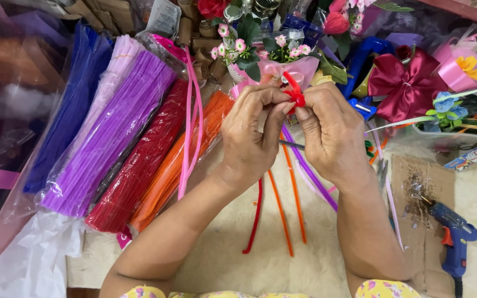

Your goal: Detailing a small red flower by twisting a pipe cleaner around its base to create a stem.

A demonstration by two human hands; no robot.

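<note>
Five clear plastic packs of pipe cleaners lie fanned across the left of my desk (316, 270): a dark blue pack (70, 105) farthest left, then a pale lilac pack (111, 83), a purple pack (114, 132), a red pack (139, 165) and an orange pack (178, 160) nearest my hands. A white paper packet (164, 19) with small print stands at the top edge behind them, and a small pink tag (123, 238) peeks out under the red pack's lower end. At the lower right a blue glue gun (454, 237) rests on a stained piece of brown cardboard (415, 193), and a dark red ribbon bow (407, 83) sits at the upper right among small artificial flowers. My left hand (249, 138) and right hand (332, 132) meet at the centre, raised above the desk, with the fingers (274, 102) of both curled in and pressed together, pinching a red pipe cleaner (295, 91) bent into a small loop between the thumbs and forefingers. Below my hands loose red, orange and purple pipe cleaners (282, 209) lie on the cream desk surface.
</note>
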